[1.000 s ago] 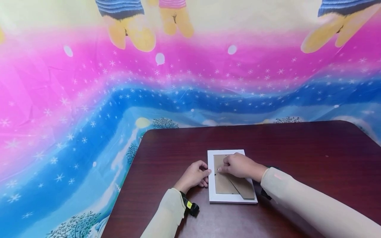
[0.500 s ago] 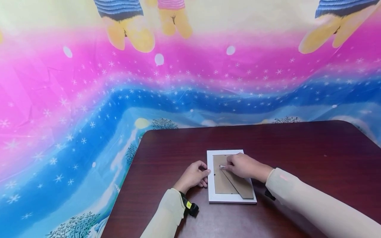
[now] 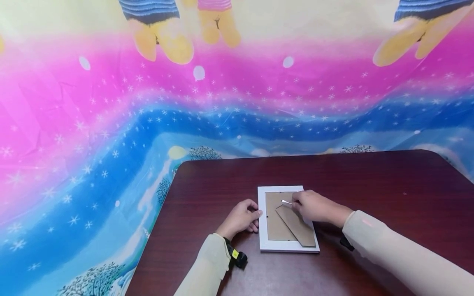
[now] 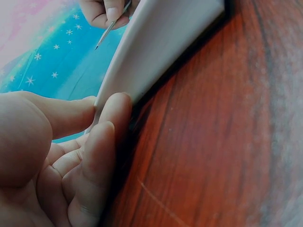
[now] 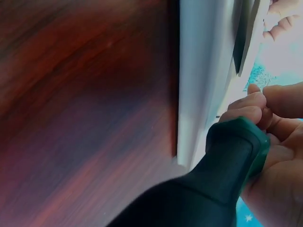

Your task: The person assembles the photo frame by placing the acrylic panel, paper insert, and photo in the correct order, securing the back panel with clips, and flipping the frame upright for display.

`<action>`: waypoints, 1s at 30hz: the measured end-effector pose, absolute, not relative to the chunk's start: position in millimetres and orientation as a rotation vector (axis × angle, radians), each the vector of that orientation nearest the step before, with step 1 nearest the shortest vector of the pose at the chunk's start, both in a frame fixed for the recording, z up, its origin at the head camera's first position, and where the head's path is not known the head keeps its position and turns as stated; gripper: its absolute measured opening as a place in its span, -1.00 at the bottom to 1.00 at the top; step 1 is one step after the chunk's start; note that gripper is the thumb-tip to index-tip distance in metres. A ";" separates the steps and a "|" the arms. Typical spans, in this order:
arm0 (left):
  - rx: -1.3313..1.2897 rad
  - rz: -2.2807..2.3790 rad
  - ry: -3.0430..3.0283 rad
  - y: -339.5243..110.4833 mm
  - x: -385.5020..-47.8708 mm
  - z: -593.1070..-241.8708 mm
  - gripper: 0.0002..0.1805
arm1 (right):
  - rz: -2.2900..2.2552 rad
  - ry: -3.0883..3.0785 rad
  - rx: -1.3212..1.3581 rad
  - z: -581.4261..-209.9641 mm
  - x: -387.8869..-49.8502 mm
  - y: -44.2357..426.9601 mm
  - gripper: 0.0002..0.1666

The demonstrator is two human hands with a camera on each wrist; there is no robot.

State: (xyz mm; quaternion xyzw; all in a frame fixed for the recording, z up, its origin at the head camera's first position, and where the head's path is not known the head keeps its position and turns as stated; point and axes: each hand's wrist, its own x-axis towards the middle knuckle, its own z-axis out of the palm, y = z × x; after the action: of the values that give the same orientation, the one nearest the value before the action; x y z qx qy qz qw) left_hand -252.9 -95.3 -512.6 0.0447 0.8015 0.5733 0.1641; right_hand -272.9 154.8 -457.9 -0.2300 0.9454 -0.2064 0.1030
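A white picture frame (image 3: 262, 230) lies face down on the table, its brown backing board (image 3: 273, 224) and slanted easel leg (image 3: 296, 228) facing up. At the frame's left edge, my left hand (image 3: 238, 218) pinches the rim between thumb and curled fingers, as the left wrist view also shows. Above the upper right of the backing, my right hand (image 3: 318, 206) grips a screwdriver. Its thin metal shaft (image 4: 112, 32) sticks out past the fingertips, pointing left with the tip apart from the board. In the right wrist view the black and green handle (image 5: 227, 156) runs back from that hand.
The dark red-brown table (image 3: 214, 176) has rounded far corners. Behind it hangs a pink and blue printed cloth (image 3: 237, 94) with snowflakes. A black camera (image 3: 240, 260) is strapped to my left wrist.
My right hand has moved right and slightly up across the backing, taking the screwdriver with it, so more of the easel leg's top shows. The left hand and frame stay nearly still.
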 end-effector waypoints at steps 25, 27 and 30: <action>0.118 1.635 2.280 -95.2 -252.6 -511.2 -0.79 | -0.657 2.966 -0.644 -461.9 -285.8 203.6 -0.93; 0.123 1.639 2.280 -95.1 -253.2 -511.7 -0.80 | -0.665 2.987 -0.638 -463.4 -287.8 208.6 -0.93; 0.124 1.646 2.275 -95.3 -254.1 -512.6 -0.80 | -0.673 3.003 -0.615 -465.1 -290.7 215.1 -0.92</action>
State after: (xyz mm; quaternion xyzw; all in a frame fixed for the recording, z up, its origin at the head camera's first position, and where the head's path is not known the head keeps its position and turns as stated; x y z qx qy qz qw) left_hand -254.1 -95.3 -512.6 0.0434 0.7982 0.5778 0.1647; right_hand -290.7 215.1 -465.1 -0.1958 0.9569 -0.2144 0.0016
